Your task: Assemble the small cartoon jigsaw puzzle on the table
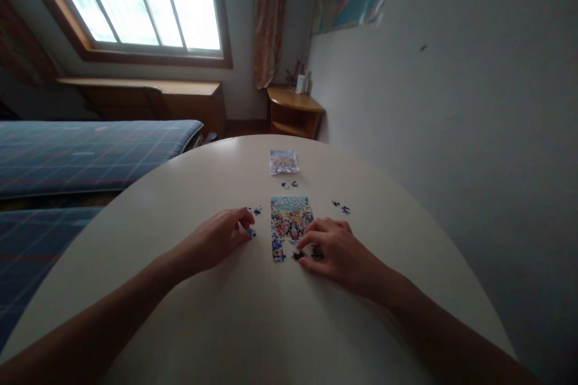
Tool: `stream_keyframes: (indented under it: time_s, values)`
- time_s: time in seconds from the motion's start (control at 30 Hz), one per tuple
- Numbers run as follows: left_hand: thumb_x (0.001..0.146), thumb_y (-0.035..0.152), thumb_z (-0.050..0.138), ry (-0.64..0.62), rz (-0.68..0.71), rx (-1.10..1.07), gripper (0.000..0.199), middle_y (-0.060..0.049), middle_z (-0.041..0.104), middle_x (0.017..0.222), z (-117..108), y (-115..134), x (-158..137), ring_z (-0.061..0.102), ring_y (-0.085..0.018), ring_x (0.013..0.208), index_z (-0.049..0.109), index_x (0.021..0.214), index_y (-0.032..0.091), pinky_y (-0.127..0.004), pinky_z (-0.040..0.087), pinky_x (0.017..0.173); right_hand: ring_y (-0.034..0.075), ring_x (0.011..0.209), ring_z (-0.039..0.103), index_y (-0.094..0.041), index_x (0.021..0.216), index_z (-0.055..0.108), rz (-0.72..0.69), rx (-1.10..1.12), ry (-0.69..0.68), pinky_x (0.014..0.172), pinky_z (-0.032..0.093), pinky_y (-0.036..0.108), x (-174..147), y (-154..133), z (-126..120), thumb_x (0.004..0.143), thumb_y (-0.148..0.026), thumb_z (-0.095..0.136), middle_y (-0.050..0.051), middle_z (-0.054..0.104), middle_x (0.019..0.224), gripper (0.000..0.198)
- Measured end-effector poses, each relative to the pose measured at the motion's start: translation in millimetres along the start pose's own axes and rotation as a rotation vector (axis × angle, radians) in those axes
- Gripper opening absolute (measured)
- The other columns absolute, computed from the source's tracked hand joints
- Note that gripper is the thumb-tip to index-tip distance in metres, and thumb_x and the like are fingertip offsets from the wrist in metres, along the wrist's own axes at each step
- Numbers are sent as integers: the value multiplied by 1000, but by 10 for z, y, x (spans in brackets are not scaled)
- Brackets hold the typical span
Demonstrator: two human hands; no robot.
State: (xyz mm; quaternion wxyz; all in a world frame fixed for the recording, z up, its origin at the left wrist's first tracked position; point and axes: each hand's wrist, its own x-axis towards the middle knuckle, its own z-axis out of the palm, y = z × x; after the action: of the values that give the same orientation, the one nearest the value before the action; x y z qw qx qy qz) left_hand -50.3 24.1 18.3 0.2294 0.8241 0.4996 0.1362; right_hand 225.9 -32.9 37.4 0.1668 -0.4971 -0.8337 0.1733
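Head view showed us the puzzle (289, 212) on the bench (217, 313), at three o'clock from our left hand (226, 230), ten from our right hand (335, 248). Whether either grip was closed, we could not tell. Pieces (345, 210) seemed light, stiff, best pinched by edges.

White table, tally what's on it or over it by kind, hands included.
Hands: 2, the left hand and the right hand
Puzzle: 1, part-built
Sheet: 1
Total: 4, not counting the loose pieces, too small to count surely
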Motion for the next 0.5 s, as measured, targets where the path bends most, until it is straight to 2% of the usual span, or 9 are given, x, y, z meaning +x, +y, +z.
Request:
stream_keyframes:
  time_s: [0.07, 0.2, 0.5]
  values:
    - [84, 34, 56, 0, 5, 8, 27, -6, 66, 98, -16, -4, -3, 60, -22, 88, 62, 107, 21, -34, 46, 80, 25, 105, 59, -27, 93, 72, -1, -5, 0, 94, 32, 43, -2, -8, -7, 76, -25, 76, 4, 68, 103, 17]
    - [85, 39, 56, -32, 4, 46, 24, -8, 64, 102, -54, 4, -10, 60, -24, 93, 66, 100, 22, -37, 45, 85, 25, 105, 59, -27, 93, 72, -1, -3, -3, 94, 32, 43, -5, -14, -16, 76, -26, 76, 4, 68, 103, 18]
    - [86, 33, 55, -15, 58, 36, 20, -7, 64, 99, -28, 12, -29, 59, -24, 93, 64, 99, 21, -36, 45, 85, 24, 105, 59, -27, 93, 72, -9, 15, -1, 93, 32, 42, 0, -6, -7, 76, -24, 76, 4, 68, 103, 17]
